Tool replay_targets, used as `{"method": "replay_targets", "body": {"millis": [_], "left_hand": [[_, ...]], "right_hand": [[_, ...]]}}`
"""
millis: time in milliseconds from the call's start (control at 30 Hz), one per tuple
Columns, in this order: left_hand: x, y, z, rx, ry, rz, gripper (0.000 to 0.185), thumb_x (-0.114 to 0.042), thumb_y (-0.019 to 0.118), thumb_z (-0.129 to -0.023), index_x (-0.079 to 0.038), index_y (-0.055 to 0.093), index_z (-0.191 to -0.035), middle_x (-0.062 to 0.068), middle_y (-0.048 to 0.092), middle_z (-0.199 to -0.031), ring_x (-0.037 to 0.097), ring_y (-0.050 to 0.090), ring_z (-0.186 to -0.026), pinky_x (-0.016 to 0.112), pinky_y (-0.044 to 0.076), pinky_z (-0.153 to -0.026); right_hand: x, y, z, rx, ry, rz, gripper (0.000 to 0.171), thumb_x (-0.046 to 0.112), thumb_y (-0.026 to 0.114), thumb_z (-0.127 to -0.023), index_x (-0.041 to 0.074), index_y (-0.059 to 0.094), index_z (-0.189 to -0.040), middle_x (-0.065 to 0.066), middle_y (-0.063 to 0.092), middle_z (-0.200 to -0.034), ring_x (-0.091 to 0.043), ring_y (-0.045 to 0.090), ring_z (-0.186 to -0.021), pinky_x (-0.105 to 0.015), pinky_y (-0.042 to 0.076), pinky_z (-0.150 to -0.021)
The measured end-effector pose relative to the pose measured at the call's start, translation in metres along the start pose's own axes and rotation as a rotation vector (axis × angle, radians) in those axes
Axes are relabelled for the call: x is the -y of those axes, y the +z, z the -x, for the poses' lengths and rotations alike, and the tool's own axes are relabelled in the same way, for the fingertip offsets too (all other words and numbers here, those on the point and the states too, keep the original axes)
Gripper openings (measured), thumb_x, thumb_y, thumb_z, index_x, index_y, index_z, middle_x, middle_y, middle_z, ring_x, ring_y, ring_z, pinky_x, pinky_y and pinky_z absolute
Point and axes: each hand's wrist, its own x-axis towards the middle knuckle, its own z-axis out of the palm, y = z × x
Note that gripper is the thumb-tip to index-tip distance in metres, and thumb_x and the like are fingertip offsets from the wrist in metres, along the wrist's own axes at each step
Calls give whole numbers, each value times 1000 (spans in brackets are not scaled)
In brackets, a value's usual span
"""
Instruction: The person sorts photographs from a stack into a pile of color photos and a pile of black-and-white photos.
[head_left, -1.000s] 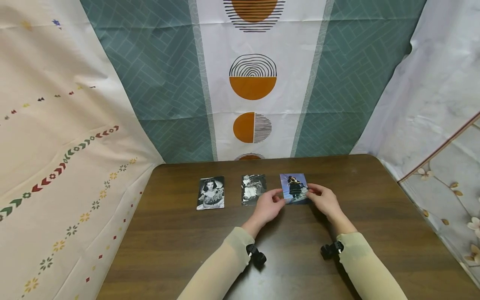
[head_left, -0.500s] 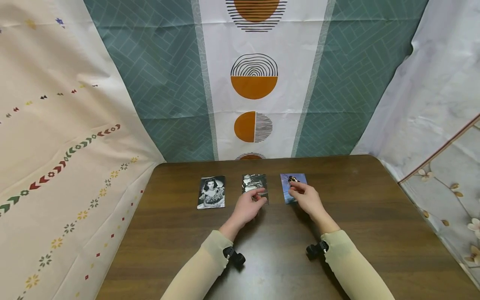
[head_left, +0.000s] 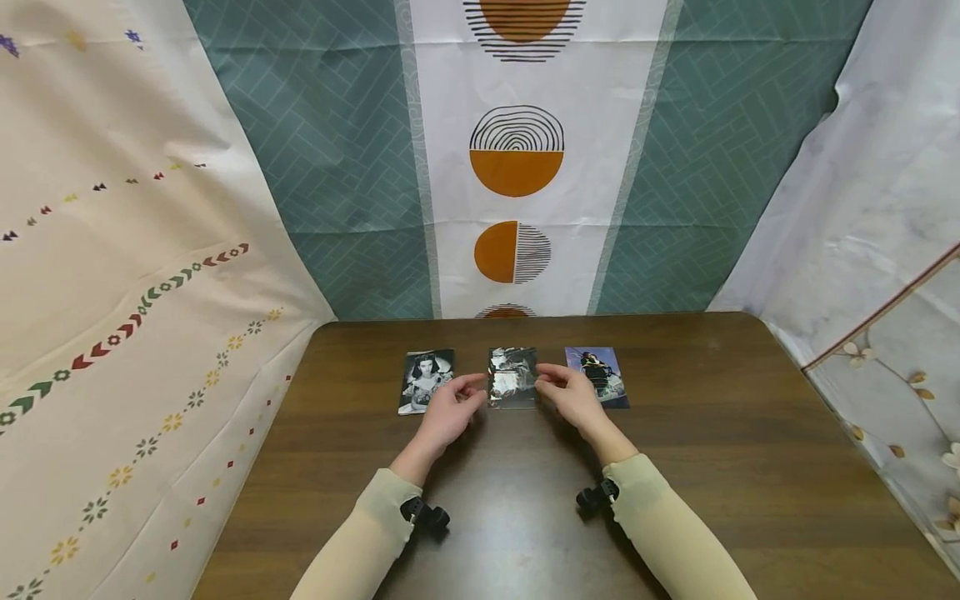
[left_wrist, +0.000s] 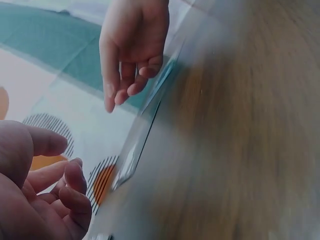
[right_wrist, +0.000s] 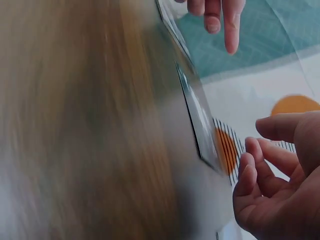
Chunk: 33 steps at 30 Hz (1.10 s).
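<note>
Three photos lie in a row on the dark wooden table: a black-and-white portrait, a black-and-white middle photo and a colour photo. My left hand hovers at the middle photo's left edge and hides the portrait's lower right corner. My right hand is at the middle photo's right edge. Both hands have loosely curled fingers and hold nothing. The left wrist view shows the left hand apart from the blurred photo. In the right wrist view, the right hand is likewise apart from the photo.
Patterned cloth hangs behind the table and on both sides, close to its edges. The table's rounded far right corner is in view. Small black camera mounts sit at both wrists.
Both hands have moved left, from the colour photo to the two sides of the middle photo. The colour photo now lies uncovered on the table.
</note>
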Motion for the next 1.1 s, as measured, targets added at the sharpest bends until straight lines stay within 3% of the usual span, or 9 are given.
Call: {"method": "replay_targets", "body": {"millis": [500,833,1100], "left_hand": [[19,-53,15,-71,-67,-5,41,-16,71,-103,-1,68,-141,6,64,-94,25,58,-66,27,46,-59],[37,-86,20,-141,-100,-28,41,-14,70,-103,1,67,-141,7,64,-92,19,56,-64,27,44,-58],[52,-107,17,-197,-145,-61,43,-15,71,-103,0,66,-142,6,63,-92,17,54,-64,26,44,-59]], "right_hand": [[24,43,-7,91,-36,46,37,15,71,-102,5,72,-138,-7,75,-114,-22,66,-97,-32,53,-72],[30,65,-7,155,-66,63,38,13,71,-103,2,70,-139,-5,73,-111,-22,66,-101,-35,53,-79],[38,102,-10,158,-93,86,40,13,73,-100,-1,70,-138,-6,75,-109,-25,71,-105,-36,55,-87]]}}
